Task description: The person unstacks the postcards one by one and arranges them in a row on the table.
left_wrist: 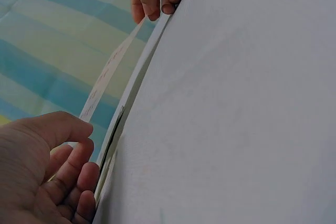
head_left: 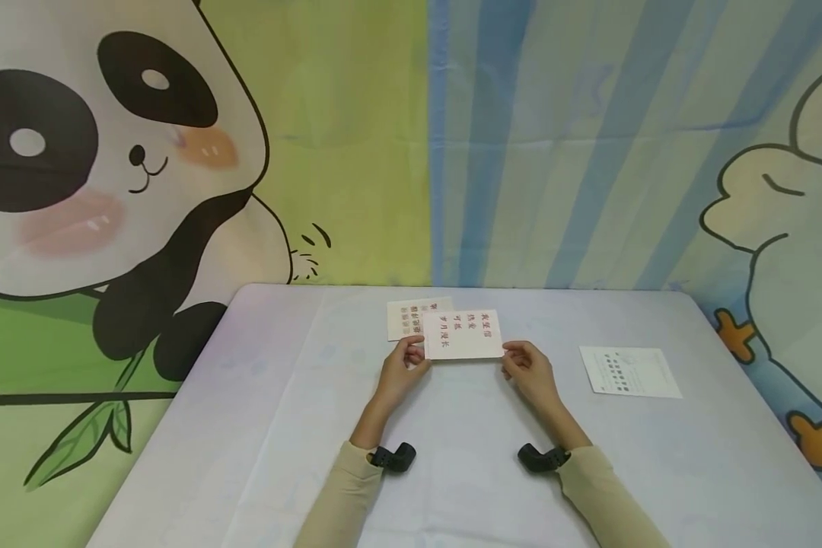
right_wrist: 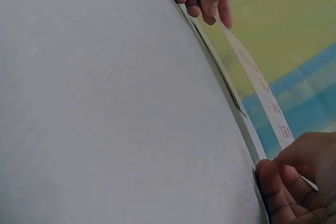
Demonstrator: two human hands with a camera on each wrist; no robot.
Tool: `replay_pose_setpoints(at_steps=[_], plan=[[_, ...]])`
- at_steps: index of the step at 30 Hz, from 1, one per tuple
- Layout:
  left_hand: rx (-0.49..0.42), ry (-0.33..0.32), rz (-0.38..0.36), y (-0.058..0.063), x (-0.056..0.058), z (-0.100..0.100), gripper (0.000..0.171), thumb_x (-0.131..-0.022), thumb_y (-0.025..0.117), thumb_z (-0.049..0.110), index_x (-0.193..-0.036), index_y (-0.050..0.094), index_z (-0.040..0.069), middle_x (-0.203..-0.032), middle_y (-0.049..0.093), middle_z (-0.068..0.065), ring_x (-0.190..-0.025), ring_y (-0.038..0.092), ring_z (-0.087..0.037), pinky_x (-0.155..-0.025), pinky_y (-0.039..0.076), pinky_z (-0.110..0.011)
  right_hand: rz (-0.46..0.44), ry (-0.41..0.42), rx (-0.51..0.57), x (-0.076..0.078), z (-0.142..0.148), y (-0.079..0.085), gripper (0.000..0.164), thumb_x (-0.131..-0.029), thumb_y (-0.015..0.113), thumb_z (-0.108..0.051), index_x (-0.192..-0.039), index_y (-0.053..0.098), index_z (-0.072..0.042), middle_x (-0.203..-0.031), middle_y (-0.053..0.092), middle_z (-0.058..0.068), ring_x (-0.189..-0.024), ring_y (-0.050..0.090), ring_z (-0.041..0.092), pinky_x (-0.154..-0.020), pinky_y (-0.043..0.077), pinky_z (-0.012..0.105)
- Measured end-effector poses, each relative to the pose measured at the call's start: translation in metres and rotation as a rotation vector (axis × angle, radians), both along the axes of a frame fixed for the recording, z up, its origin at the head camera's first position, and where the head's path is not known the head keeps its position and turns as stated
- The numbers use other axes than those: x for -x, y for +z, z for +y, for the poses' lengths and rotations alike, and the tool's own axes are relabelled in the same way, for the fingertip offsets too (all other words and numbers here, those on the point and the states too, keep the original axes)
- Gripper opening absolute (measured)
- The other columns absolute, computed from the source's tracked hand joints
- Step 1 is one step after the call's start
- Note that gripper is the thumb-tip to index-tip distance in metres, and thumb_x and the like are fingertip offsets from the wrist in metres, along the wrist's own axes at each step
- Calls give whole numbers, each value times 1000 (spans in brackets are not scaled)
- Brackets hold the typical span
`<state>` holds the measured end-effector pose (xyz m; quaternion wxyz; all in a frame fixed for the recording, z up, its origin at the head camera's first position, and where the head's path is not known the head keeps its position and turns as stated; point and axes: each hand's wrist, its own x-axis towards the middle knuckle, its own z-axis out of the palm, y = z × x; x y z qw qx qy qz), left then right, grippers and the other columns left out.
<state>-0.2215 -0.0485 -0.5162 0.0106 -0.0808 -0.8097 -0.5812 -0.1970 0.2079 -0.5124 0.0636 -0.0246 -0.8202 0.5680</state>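
Observation:
Both hands hold one white card [head_left: 463, 335] with columns of red characters, raised a little above the table. My left hand [head_left: 403, 365] pinches its left end between thumb and fingers. At the opposite end, my right hand [head_left: 529, 371] pinches the near corner. Seen almost edge-on, the card [left_wrist: 107, 74] spans between the two hands in the left wrist view, and the same card [right_wrist: 260, 85] appears as a thin strip in the right wrist view. Behind its left end lies a cream card [head_left: 400, 323] with printed characters, partly covered by the held one.
Another white card [head_left: 640, 373] with dark characters lies on the table to the right. A pale cloth covers the table [head_left: 301, 457]. Beyond its far edge hangs a printed backdrop [head_left: 356, 152] with a panda and stripes. Black wrist cameras [head_left: 394, 458] sit on both wrists.

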Motion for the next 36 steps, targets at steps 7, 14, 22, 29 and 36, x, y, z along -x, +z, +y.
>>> replay_pose_setpoints(at_steps=[7,14,22,29,36], plan=[[42,-51,12,-2,-4,7,45,-83,71,3,-126,56,1,-96,64,-7,-86,54,-14,-79,43,-24,-15,-5,-36,-9,10,1,24,-92,60,0,-116,60,4,-95,61,17,-70,62,15,-58,50,20],[104,-115,62,-1,-9,13,43,-85,70,4,-125,56,0,-95,65,-7,-89,57,-19,-85,48,-32,-29,-6,-43,-20,22,4,24,-92,60,1,-116,60,5,-96,61,18,-71,63,13,-60,51,21],[128,-152,45,1,-15,24,43,-86,71,6,-126,56,2,-96,64,-5,-90,57,-17,-86,47,-33,-47,-11,-42,-30,36,5,25,-93,61,0,-116,59,6,-97,61,19,-71,63,11,-61,52,21],[164,-179,32,-2,-19,36,42,-87,70,8,-126,56,4,-95,64,0,-90,56,-14,-84,45,-30,-55,-32,-42,-39,49,8,25,-92,60,1,-116,58,7,-96,60,19,-71,63,10,-61,53,21],[181,-199,44,-5,-22,47,41,-86,70,8,-125,57,5,-94,63,3,-89,55,-12,-83,44,-29,-64,-38,-61,-49,61,9,25,-92,60,1,-117,57,7,-97,59,18,-71,64,11,-62,53,22]])
